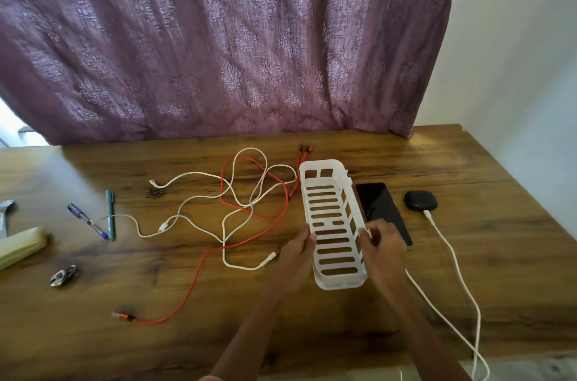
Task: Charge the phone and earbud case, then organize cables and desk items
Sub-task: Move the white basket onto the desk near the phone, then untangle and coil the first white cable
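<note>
A long white slotted plastic basket (331,193) lies on the wooden desk (312,318). My left hand (296,251) grips its left rim and my right hand (382,243) grips its right rim. Just right of the basket lies a black phone (379,205), partly hidden by my right hand. A black earbud case (420,200) sits further right with a white charging cable (452,259) plugged into it. Left of the basket, white cables (199,218) and a red cable (193,280) lie tangled on the desk.
Two pens (109,213) lie at the left, with a pale yellow notepad (20,246) at the left edge and a metal padlock (62,276) in front of it. A small dark trinket (154,192) lies by the cables. A purple curtain (218,37) hangs behind the desk.
</note>
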The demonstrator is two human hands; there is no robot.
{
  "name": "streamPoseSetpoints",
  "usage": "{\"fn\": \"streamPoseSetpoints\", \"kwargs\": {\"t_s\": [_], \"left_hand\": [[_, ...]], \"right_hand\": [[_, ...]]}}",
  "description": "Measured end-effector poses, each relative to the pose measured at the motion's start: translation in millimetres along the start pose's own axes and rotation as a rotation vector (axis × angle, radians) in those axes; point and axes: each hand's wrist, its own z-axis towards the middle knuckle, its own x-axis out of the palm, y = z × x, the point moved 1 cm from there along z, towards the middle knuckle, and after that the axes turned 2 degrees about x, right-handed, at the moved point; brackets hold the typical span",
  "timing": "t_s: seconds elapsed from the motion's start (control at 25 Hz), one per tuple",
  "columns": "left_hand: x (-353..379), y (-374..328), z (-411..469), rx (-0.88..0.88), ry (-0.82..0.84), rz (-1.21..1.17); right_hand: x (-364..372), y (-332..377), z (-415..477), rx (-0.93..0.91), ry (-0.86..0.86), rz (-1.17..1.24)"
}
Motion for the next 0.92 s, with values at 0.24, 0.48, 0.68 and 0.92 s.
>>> {"fn": "streamPoseSetpoints", "kwargs": {"t_s": [0.24, 0.48, 0.68, 0.92], "left_hand": [[0.0, -4.6, 2.4, 0.007, -0.004, 0.043], [-2.6, -6.7, -6.3, 0.109, -0.135, 0.128], [-43.7, -6.8, -22.9, 0.180, -0.355, 0.140], [-121.3, 5.8, -29.6, 0.218, -0.566, 0.291]], "right_hand": [[2.0, 1.7, 5.1, 0.015, 0.009, 0.031], [-3.3, 13.0, -0.5, -0.103, -0.081, -0.150], [29.4, 64.2, -18.7, -0.615, -0.153, -0.110], [99.3, 112.5, -35.6, -0.871, 0.306, -0.199]]}}
